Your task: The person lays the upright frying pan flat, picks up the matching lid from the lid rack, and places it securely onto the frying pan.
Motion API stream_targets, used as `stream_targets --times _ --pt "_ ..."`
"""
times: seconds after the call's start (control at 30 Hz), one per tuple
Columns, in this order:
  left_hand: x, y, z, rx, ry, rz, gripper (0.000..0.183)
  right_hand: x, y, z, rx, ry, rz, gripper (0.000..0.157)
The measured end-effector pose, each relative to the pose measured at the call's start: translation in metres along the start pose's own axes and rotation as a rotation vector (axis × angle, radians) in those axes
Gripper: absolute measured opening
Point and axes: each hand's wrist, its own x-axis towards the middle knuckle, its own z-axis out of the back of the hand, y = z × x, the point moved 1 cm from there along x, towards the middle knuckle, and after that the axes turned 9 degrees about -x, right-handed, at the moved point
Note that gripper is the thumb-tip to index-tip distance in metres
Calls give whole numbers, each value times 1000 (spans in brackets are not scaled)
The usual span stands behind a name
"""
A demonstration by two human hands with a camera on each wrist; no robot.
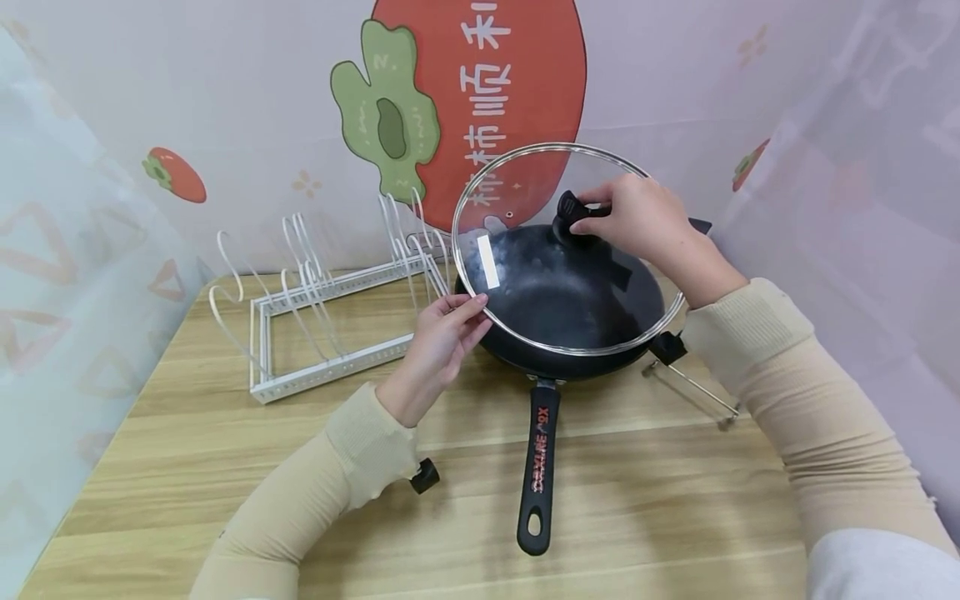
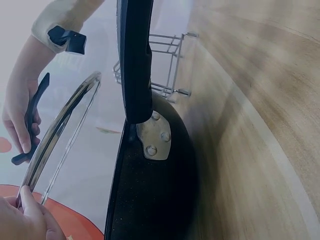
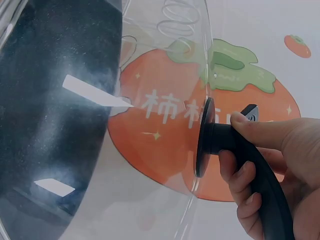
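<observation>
A round glass lid [image 1: 555, 275] with a metal rim hangs tilted over a black wok [image 1: 525, 360] on the table. My right hand [image 1: 641, 218] grips the lid's black handle [image 3: 255, 170], fingers curled round it in the right wrist view. At the lid's near left edge, my left hand [image 1: 442, 340] pinches the rim between thumb and fingers. The wok's long handle [image 1: 538, 467], with red lettering, points toward me. In the left wrist view the lid's rim [image 2: 62, 117] stands apart from the wok's side [image 2: 150, 190].
To the left stands a white rack [image 1: 300, 379] with several upright wire loops. A thin metal wire stand [image 1: 701, 389] shows beside the wok on the right. Behind the wood-grain table [image 1: 337, 517] is a wall cloth printed with a large persimmon [image 1: 510, 75].
</observation>
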Motion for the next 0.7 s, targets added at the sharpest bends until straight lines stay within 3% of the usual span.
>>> stream_targets --times 0.5,0.7 --pt "-6 -3 -3 18 -20 26 12 0 0 0 15 42 3 51" --pt "-8 0 -2 -20 -26 -12 13 3 2 -1 24 60 -20 51"
